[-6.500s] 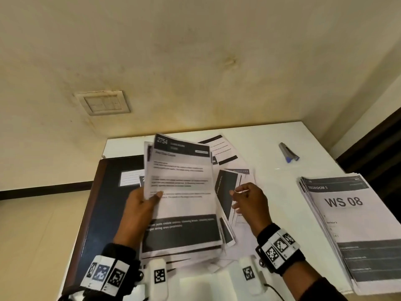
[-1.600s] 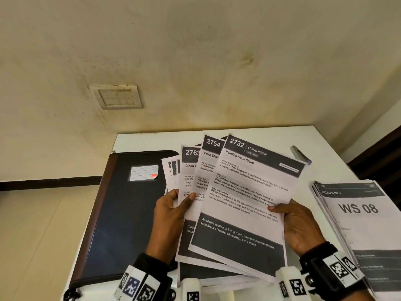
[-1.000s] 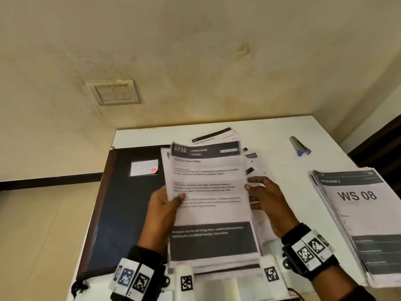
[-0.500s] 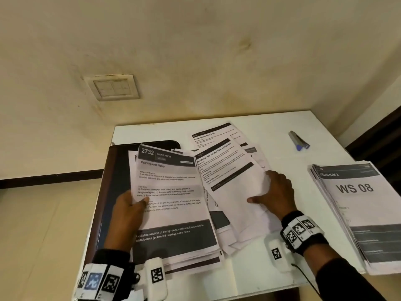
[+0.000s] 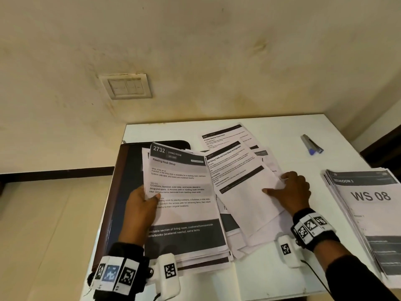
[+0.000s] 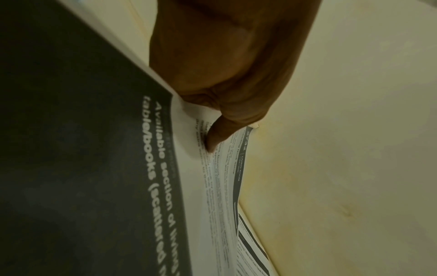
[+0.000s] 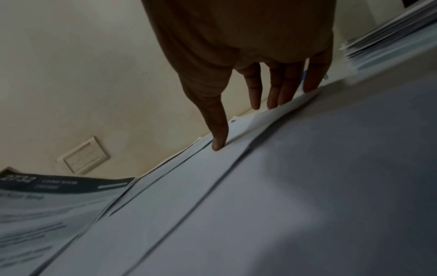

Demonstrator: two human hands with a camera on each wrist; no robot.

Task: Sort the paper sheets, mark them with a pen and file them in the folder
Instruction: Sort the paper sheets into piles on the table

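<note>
Split apart since a moment ago, the single fan of printed white paper sheets now lies as two lots on the white rectangular table (image 5: pixel 271 276). Largest, at the left, the squared stack topped by the sheet numbered 2732 (image 5: pixel 184 192) rests partly over the dark, brown-edged closed folder (image 5: pixel 121 192). Its left edge is pinched by the left hand (image 5: pixel 141 209), thumb on top, the fingers beneath hidden. Just right of it, the loose spread of white printed sheets (image 5: pixel 243 192) lies overlapping and askew under the right hand (image 5: pixel 290 192), whose straight fingers (image 7: pixel 255 89) press flat on the paper. At the far right sits a separate pile headed WS 08 (image 5: pixel 368 203). Smallest, the grey pen with a blue tip (image 5: pixel 311 145) lies untouched at the far right of the table, well apart from both hands. Sorting appears under way; marking and filing seem not yet begun.
</note>
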